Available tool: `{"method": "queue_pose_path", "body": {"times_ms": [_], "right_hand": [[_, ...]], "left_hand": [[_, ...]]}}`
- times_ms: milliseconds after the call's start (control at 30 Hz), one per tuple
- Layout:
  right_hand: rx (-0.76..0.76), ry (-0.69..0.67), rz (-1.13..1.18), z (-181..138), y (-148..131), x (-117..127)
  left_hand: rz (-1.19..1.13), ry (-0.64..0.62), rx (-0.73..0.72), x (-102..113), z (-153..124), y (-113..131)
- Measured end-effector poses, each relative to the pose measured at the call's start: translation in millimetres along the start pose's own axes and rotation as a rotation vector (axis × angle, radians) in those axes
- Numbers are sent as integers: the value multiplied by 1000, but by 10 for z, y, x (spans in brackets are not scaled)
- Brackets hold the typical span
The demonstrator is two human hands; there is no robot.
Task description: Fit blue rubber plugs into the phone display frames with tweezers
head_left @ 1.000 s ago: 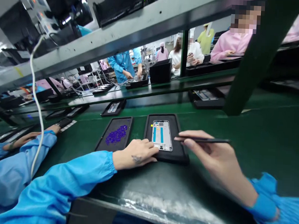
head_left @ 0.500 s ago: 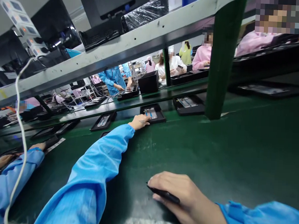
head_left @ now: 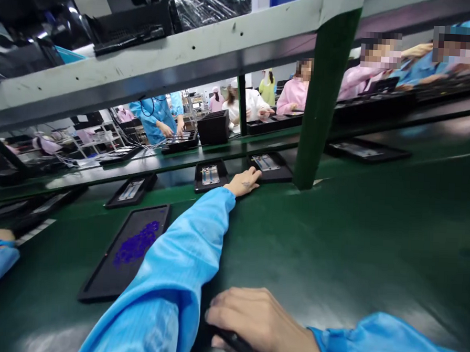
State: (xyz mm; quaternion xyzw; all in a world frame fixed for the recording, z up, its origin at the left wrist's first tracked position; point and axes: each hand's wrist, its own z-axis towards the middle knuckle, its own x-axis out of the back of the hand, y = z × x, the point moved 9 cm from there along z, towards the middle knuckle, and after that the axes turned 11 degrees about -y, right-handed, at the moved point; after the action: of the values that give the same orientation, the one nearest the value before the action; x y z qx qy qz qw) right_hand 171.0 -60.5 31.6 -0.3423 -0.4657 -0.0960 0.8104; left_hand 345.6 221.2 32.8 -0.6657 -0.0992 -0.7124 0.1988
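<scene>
At twelve o'clock from the right hand (head_left: 258, 320), fingers clamped on dark tool (head_left: 237, 343), left hand (head_left: 244, 183) touches black tray (head_left: 278, 174).
Left grip, I cannot tell; better handle tray level.

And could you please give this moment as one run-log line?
left hand: at black tray, contact unclear | right hand: holds dark tool | purple pieces: in nearer tray

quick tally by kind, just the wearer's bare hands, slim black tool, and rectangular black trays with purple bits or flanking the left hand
Bare hands: 2 (left hand, right hand)
Slim black tool: 1
Black tray with purple bits: 1
Black trays with silver frames: 2 (left tray, right tray)
Total: 6
</scene>
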Motion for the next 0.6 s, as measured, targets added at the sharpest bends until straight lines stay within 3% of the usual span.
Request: {"method": "queue_pose_path", "body": {"times_ms": [133,267,467,600], "right_hand": [[4,31,-32,-19,-25,10],[0,25,-70,-15,-6,-34],[-15,13,-109,8,65,-28],[83,73,-107,9,-22,88]], "left_hand": [[-74,6,25,-129,285,92],[-120,-23,20,-185,302,-22],[-144,-19,-16,-19,34,-200],[-146,-23,-81,152,-386,-107]]}}
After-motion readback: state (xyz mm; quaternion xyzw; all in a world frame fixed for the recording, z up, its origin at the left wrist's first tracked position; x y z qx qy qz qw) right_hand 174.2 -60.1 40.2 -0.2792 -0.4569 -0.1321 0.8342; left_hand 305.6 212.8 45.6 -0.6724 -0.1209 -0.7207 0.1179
